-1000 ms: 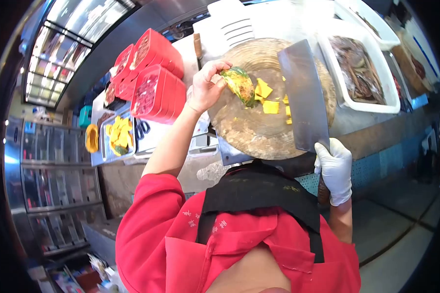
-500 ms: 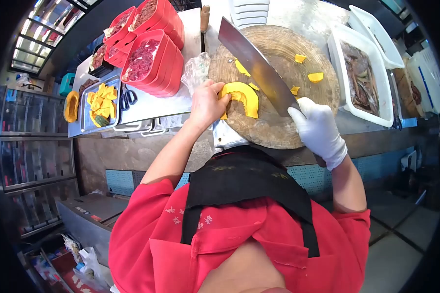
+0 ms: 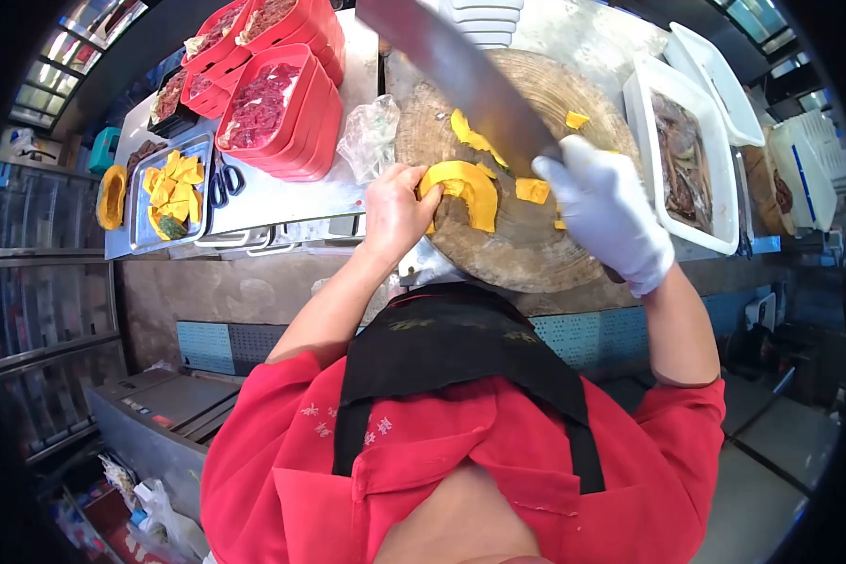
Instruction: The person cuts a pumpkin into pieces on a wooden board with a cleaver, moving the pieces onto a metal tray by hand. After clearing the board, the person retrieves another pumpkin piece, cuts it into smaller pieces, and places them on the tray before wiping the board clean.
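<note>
Left grip [image 3: 397, 211] clamped on curved orange pumpkin wedge [image 3: 465, 188], 9 o'clock on round wooden chopping board [image 3: 536, 254]. Right grip [image 3: 606, 211], white-gloved, closed on broad steel cleaver [image 3: 461, 66]. Best: curl fingertips back, strike square.

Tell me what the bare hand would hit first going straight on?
The left hand grips the pumpkin wedge, so that comes first; past it probably the cleaver in the gloved right hand, though blade height is unclear.

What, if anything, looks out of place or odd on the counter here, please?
Nothing is spilled or damaged. Cut pumpkin pieces lie scattered on the chopping board. One oddity: only the right hand, gripping the raised cleaver, wears a white glove; the left hand is bare on the pumpkin wedge.
</note>
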A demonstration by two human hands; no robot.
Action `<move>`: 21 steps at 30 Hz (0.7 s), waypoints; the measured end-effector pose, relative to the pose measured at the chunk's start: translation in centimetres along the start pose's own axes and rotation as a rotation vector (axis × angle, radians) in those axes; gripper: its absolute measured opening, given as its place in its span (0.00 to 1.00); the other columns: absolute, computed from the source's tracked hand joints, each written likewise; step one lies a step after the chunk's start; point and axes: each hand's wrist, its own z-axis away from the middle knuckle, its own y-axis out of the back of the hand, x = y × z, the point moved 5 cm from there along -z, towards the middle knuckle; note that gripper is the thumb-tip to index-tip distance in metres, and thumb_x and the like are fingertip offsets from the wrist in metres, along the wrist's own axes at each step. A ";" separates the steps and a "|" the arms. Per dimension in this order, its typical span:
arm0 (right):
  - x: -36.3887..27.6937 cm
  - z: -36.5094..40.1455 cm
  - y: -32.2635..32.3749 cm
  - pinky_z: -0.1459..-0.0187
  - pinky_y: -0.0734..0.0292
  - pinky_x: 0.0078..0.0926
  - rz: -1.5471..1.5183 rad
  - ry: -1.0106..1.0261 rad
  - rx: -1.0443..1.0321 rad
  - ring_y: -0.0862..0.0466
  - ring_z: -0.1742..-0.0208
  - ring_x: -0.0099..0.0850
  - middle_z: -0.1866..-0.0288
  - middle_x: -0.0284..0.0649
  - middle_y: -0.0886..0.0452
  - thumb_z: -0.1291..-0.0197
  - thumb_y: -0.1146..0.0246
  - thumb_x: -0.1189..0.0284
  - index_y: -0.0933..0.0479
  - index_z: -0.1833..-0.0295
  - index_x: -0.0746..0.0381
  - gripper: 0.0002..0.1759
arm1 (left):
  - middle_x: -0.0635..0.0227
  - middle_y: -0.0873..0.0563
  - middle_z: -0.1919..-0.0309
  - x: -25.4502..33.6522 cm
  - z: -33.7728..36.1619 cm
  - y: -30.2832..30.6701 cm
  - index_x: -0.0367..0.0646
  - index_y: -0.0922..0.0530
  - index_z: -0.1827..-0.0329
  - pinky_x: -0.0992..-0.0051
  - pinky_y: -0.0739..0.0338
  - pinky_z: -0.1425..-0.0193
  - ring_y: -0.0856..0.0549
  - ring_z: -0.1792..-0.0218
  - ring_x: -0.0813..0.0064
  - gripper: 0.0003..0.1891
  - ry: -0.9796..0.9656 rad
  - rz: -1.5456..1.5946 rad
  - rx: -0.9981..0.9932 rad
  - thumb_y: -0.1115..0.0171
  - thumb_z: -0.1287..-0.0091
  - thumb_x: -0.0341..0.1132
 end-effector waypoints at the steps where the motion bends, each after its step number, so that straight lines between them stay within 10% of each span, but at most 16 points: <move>1: 0.9 0.0 -1.6 0.71 0.23 0.43 0.054 0.019 -0.092 0.18 0.74 0.51 0.79 0.50 0.21 0.35 0.41 0.67 0.26 0.65 0.63 0.11 | 0.59 0.16 0.73 0.0 0.0 0.0 0.37 0.14 0.61 0.69 0.21 0.65 0.16 0.73 0.63 0.13 0.027 -0.004 -0.005 0.26 0.49 0.33; 10: 4.7 -0.7 -4.5 0.60 0.23 0.45 -0.028 -0.252 -0.489 0.17 0.62 0.54 0.68 0.57 0.19 0.37 0.41 0.64 0.23 0.63 0.68 0.15 | 0.61 0.16 0.72 -0.3 0.5 -0.4 0.37 0.15 0.62 0.72 0.22 0.68 0.17 0.74 0.69 0.12 0.044 0.077 -0.026 0.26 0.49 0.30; 21: 2.7 3.6 -1.0 0.72 0.27 0.41 -0.079 -0.160 -0.136 0.20 0.72 0.52 0.78 0.53 0.25 0.37 0.38 0.70 0.29 0.68 0.67 0.12 | 0.61 0.16 0.62 -2.9 3.7 0.7 0.38 0.20 0.56 0.76 0.22 0.64 0.18 0.67 0.72 0.18 -0.164 0.294 0.141 0.28 0.51 0.21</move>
